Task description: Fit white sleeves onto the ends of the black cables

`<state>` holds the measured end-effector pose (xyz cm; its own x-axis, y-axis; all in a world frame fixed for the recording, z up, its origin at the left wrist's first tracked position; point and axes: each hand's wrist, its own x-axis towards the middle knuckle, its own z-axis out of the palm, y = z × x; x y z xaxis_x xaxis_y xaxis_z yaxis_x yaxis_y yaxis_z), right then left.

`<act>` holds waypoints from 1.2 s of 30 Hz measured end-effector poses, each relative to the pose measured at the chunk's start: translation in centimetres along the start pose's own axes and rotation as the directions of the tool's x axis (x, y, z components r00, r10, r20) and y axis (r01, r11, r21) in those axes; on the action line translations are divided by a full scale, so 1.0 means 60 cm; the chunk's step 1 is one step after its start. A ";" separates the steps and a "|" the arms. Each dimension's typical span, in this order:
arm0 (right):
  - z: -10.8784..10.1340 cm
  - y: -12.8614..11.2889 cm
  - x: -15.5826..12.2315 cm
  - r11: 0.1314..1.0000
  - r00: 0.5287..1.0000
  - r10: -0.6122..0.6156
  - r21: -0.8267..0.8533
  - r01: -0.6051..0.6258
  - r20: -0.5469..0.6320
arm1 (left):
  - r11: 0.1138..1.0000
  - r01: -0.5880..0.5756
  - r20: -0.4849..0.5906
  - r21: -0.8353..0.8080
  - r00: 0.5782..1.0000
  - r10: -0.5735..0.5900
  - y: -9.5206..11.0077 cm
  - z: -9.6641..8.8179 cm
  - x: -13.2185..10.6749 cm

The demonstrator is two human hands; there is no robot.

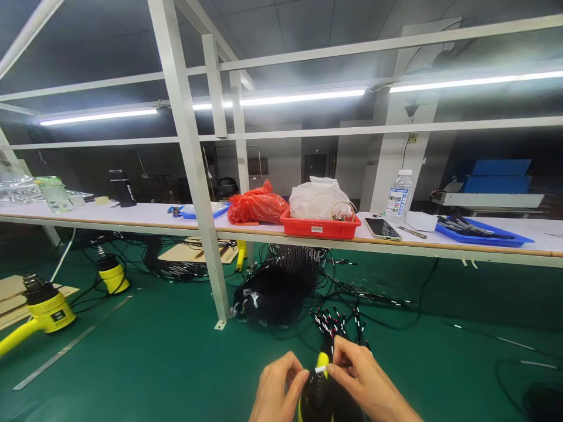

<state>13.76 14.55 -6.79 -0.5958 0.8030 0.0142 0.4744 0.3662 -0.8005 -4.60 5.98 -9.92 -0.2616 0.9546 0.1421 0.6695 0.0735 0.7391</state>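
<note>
Hands, left (279,391) and right (363,381), pinch a white strip (321,368) (tiny) on black cable (315,401).

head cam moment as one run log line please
left hand: on black-and-yellow object | right hand: pinching white strip | nearby: black cable coil on green floor

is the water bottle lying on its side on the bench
No, the clear plastic water bottle stands upright on the white workbench, just right of the red plastic tray.
</note>
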 end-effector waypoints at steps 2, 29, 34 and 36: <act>0.001 0.003 0.000 1.000 1.000 0.000 0.001 0.000 -0.016 | 0.999 -0.030 0.005 -0.028 1.000 0.030 -0.001 -0.001 0.002; 0.010 0.023 0.003 0.998 0.999 -0.026 -0.051 0.024 -0.045 | 0.981 -0.174 -0.067 0.088 0.981 0.180 -0.036 0.018 -0.002; 0.013 0.021 0.002 0.987 1.000 0.011 -0.160 -0.015 -0.028 | 0.979 -0.153 -0.170 0.136 0.970 0.175 -0.044 0.031 -0.003; 0.013 0.020 0.000 0.992 0.999 0.000 -0.122 -0.005 -0.039 | 0.981 -0.165 -0.119 0.102 0.977 0.177 -0.042 0.030 -0.001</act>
<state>13.82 14.59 -8.20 -0.5699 0.8208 0.0376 0.5529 0.4169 -0.7214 -5.00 6.25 -12.99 -0.2199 0.9112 0.3483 0.7708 -0.0565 0.6346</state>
